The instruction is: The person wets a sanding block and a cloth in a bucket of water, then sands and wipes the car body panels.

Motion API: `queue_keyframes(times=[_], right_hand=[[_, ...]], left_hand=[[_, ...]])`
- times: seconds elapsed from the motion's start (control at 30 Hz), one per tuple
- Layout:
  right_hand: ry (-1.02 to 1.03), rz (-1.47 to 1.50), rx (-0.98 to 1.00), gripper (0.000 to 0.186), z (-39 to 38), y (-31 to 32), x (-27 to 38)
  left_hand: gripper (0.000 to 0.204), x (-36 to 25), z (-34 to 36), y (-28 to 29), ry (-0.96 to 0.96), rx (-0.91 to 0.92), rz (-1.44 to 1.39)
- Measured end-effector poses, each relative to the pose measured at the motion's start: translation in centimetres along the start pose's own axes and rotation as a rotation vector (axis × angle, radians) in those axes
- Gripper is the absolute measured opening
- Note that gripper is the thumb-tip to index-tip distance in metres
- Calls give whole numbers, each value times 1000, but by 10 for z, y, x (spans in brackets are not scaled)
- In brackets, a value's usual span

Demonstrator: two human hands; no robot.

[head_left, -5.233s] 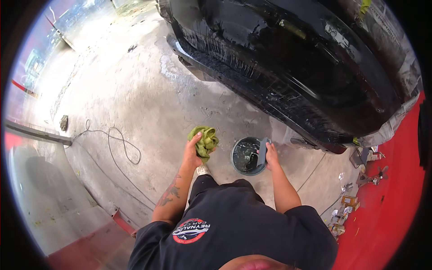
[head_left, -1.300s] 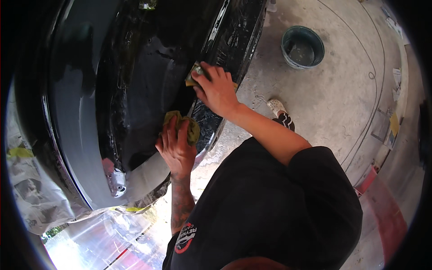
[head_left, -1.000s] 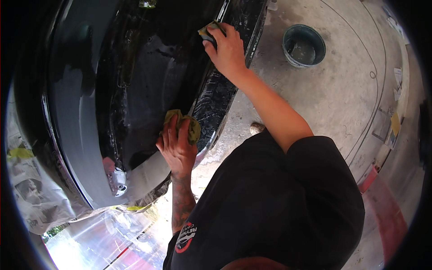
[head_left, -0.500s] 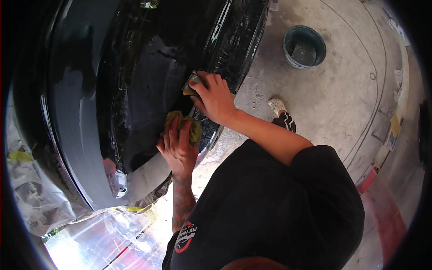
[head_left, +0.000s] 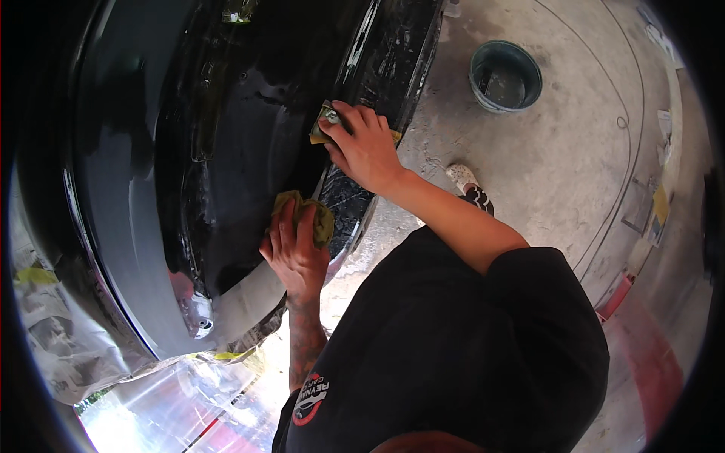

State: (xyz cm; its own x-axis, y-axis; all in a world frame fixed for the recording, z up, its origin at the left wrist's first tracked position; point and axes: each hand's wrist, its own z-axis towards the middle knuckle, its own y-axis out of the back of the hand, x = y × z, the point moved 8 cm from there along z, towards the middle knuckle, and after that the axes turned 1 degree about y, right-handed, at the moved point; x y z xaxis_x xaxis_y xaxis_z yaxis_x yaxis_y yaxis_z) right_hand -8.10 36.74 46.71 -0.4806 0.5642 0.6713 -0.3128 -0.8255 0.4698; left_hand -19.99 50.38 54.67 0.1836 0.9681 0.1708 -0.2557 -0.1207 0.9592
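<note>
A glossy black car body panel (head_left: 226,211), streaked wet with grey patches, fills the left half of the view. My right hand (head_left: 362,147) grips a small dark pad wrapped in yellowish sandpaper (head_left: 322,124), pressed on the panel near its right-hand edge. Below and left of it, my left hand (head_left: 294,253) has its fingers wrapped over a crumpled olive-green cloth (head_left: 319,223) resting on the panel's lower part.
A dark bucket (head_left: 505,75) with water stands on the concrete floor (head_left: 529,166) at upper right, near my light clog (head_left: 461,176). Cables (head_left: 623,121) run along the floor's right side, beside scattered flat pieces. Plastic masking (head_left: 53,317) covers the lower left.
My right hand moved up the panel, came back down, and has since shifted slightly upward again with the pad. My left hand stays on the cloth. Five seconds ago both hands were off the panel.
</note>
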Motion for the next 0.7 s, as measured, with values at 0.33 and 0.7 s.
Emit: queue_keyframes(times=[0.33, 0.7], right_hand=[[-121, -22, -183, 42, 53, 18, -54], [-189, -150, -330, 37, 134, 50, -144]], left_hand=[[59, -1, 0, -5, 28, 2, 29], [57, -4, 3, -8, 44, 15, 48]])
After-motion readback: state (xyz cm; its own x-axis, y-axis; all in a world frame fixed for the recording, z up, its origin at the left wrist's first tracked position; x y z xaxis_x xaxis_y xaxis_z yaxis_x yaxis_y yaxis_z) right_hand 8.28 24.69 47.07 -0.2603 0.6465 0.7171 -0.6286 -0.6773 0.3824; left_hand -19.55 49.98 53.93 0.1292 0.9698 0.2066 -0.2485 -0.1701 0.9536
